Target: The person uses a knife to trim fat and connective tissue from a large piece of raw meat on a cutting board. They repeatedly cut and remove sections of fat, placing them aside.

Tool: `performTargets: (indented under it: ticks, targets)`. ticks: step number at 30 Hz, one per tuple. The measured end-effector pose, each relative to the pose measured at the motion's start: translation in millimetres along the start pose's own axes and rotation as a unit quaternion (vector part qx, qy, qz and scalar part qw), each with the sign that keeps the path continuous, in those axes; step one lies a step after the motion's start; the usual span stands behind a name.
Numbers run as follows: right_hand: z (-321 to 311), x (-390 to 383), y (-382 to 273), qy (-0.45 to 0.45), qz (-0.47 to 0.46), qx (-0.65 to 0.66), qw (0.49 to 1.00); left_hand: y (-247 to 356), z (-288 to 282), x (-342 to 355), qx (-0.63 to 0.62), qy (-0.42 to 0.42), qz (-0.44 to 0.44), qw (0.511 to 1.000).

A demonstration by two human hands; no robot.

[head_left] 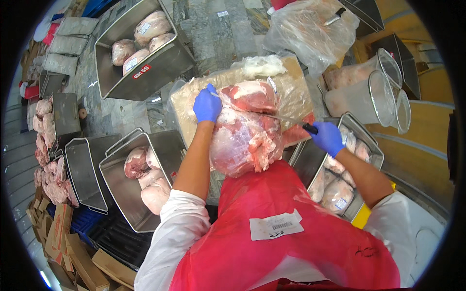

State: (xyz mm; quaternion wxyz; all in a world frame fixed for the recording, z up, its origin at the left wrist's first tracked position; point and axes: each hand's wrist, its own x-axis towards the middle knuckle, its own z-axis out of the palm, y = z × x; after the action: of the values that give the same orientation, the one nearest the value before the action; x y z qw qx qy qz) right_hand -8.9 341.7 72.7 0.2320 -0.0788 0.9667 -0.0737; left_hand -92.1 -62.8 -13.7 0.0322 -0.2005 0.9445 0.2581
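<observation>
1. Raw meat (242, 140) lies at the near side of the counter (297, 89), its large, fatty lower part close against the red apron (252, 203), a position that likely keeps it within easy reach of both arms.
2. The left hand (207, 105), in a blue glove, rests at the meat's left edge beside the split, probably to steady it. Its fingers are bunched close together; whether they pinch a flap or merely press cannot be told.
3. The right hand (327, 138), also gloved, has its fingers wrapped around the black handle of a knife (309, 128). The blade points leftward into the split between the darker upper section and the larger lower part, so the hand stays outside the meat, apart from the other hand. Whether the two sections are still joined is unclear.
4. Pale, fatty-looking scraps (259, 67) lie beyond the meat, apparently out of the blade's way.
5. Steel tubs flank the wearer, a left tub (170, 143) and a right tub (303, 162), both holding more pieces, presumably placed there for short reaches.
</observation>
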Motion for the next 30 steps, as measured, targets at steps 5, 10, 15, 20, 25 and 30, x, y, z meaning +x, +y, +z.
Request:
performTargets:
  ticks: [5,10,15,20,25,30]
  targets:
    - [60.0,11.2,4.6,0.121,0.017,0.039,0.992,-3.5,-10.5,1.4,0.005,0.003,-0.004,1.000]
    - [97.3,25.8,8.9,0.212,-0.003,0.080,0.974,4.2,-23.2,-1.4,-0.001,-0.002,-0.028,1.000]
    - [128.9,40.7,11.1,0.284,-0.015,0.100,0.953,1.1,-25.6,0.9,0.028,0.002,-0.019,0.999]
    - [121.6,53.6,9.4,0.254,-0.021,0.118,0.960,-5.8,-28.1,11.1,0.083,0.036,0.053,0.994]
    - [56.5,50.1,25.9,-0.069,-0.125,0.142,0.979,-15.0,-26.0,21.7,0.063,0.030,0.047,0.996]
    - [15.2,17.2,20.0,-0.408,0.020,0.345,0.845,5.7,-19.6,18.3,0.043,0.014,0.087,0.995]
